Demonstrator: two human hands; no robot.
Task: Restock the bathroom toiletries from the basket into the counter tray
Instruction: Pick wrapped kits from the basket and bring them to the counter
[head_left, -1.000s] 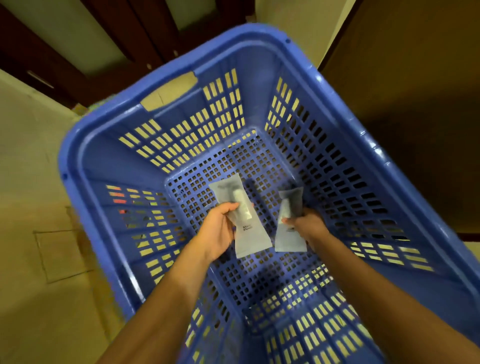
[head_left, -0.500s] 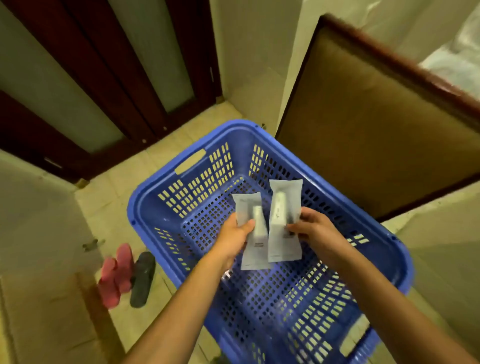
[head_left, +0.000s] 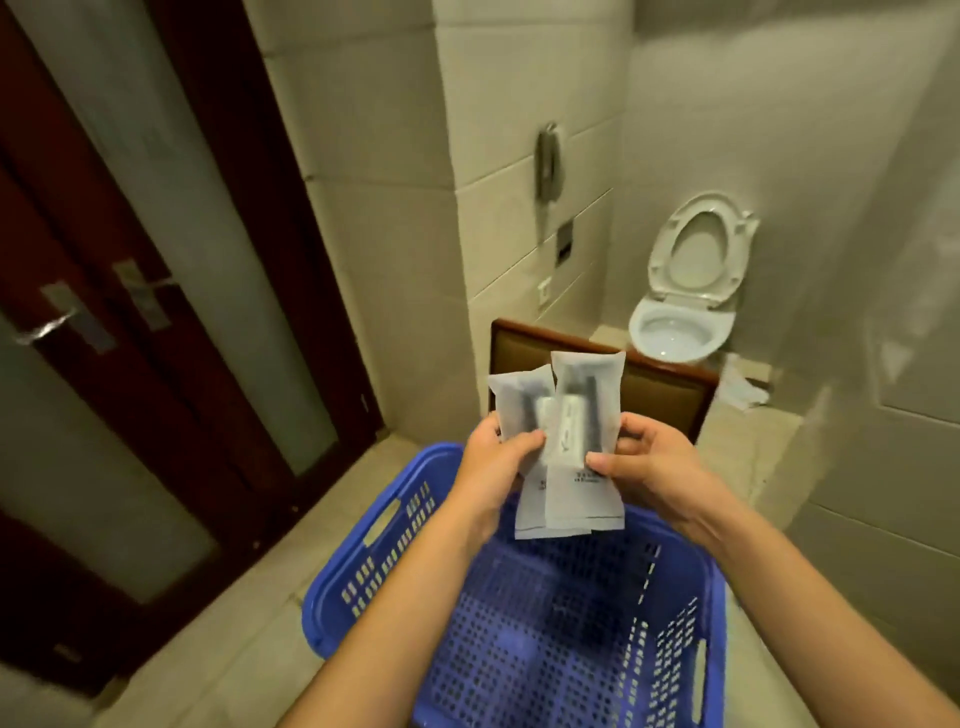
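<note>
Above the blue basket (head_left: 363, 582), your left hand (head_left: 491, 462) is pinching one sealed toiletry packet (head_left: 519, 415), and your right hand (head_left: 649, 467) is pinching another packet (head_left: 582, 415), overlapping the first.

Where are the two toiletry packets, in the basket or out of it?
Out. The left hand holds the left packet and the right hand the right packet, overlapping, held above the blue basket.

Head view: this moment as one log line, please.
left hand: grips left packet | right hand: grips right packet | packets: overlapping, above blue basket | tray: not in view
</note>
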